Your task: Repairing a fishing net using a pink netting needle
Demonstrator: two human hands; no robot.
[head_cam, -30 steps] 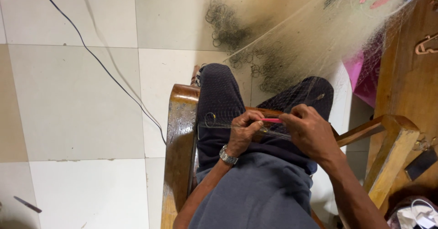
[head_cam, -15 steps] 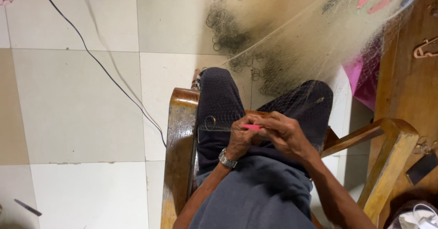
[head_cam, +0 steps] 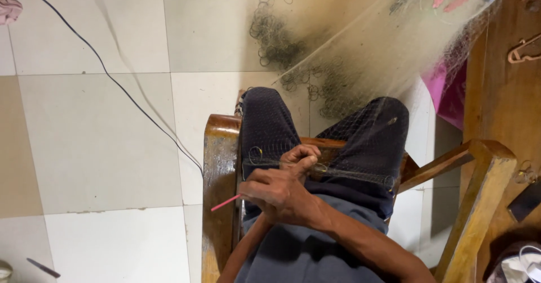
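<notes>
From left: our right hand (head_cam: 276,195), crossed over, has its grip closed on the red needle (head_cam: 225,203); left hand (head_cam: 300,154) pinches the net (head_cam: 360,63) edge on our lap. Net's light, limp, snag-prone, so probably best held by the edge cord w/ rings.

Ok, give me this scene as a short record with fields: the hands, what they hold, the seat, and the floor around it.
right hand: crossed over the left, gripping a thin pink netting needle whose tip points left
left hand: pinching the edge of the fishing net on the lap
net: draped across both knees, spreading up over the floor, small rings along its edge
seat: wooden chair
floor: pale tiles, a dark cable running across
</notes>
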